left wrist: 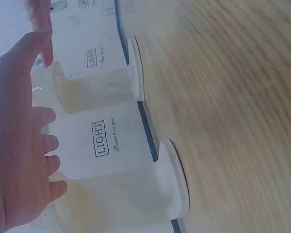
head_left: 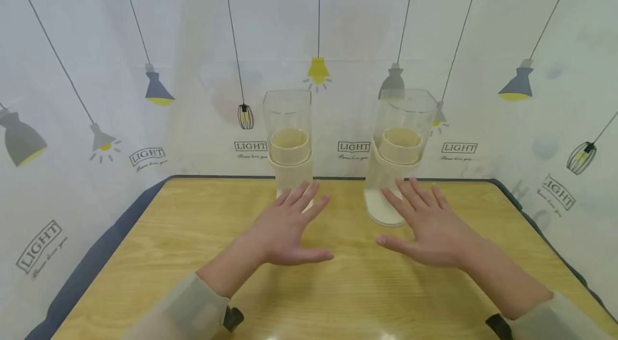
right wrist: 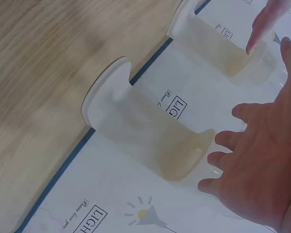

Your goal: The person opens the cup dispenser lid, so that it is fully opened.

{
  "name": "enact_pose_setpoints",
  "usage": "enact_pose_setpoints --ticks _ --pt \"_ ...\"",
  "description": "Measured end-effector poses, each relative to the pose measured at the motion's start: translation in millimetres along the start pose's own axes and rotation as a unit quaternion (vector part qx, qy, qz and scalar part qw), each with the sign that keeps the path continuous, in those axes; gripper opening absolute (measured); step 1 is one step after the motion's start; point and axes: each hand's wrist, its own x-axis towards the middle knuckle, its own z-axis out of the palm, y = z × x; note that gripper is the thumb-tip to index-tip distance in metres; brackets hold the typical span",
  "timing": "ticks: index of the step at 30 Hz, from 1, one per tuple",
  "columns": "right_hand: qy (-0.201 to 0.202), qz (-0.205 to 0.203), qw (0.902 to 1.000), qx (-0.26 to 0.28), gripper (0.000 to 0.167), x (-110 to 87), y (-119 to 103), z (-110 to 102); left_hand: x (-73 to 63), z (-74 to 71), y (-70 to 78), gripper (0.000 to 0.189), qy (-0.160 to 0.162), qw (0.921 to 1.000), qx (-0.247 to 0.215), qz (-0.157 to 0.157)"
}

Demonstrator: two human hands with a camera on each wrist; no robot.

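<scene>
Two cream stands with rounded bases and clear upper sleeves stand upright side by side at the back of the table: a left stand (head_left: 293,172) and a right stand (head_left: 381,175). My left hand (head_left: 285,230) is held palm down with fingers spread, overlapping the left stand's base in the head view. Likewise spread, my right hand (head_left: 432,233) overlaps part of the right stand's base (head_left: 381,208). Neither hand holds anything. Through each clear sleeve (head_left: 405,112) a cream ring shows. In both wrist views the fingers appear apart from the stands' bodies.
A wood-grain table (head_left: 347,297) with a dark blue edge lies under the hands. Around it hangs a pale curtain (head_left: 193,82) printed with lamps and the word LIGHT. Dark straps show at both cuffs, such as the left strap (head_left: 233,318).
</scene>
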Motion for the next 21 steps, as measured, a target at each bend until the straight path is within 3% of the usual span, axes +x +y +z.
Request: enact_pose_setpoints --ticks 5,9,16,19,21 --pt "0.029 -0.001 0.9995 -0.013 0.094 -3.4 1 -14 10.1 -0.1 5.8 0.108 0.025 0.999 -0.033 0.02" --pt "0.091 -0.003 0.9959 0.001 0.085 -3.0 5 -28 23.8 -2.2 8.3 0.097 0.058 0.9929 -0.097 0.037" --pt "0.257 -0.031 0.9659 -0.001 0.071 10.5 16 -57 54.7 -12.1 11.4 0.079 0.096 0.9658 -0.239 0.033" --pt "0.292 -0.026 0.9561 0.0 0.07 22.1 19 -72 70.2 -16.6 12.6 0.077 0.096 0.9545 -0.28 0.035" --pt "0.296 -0.011 0.9549 0.014 0.071 30.5 21 -81 80.6 -19.5 13.6 0.077 0.094 0.9484 -0.301 0.033"
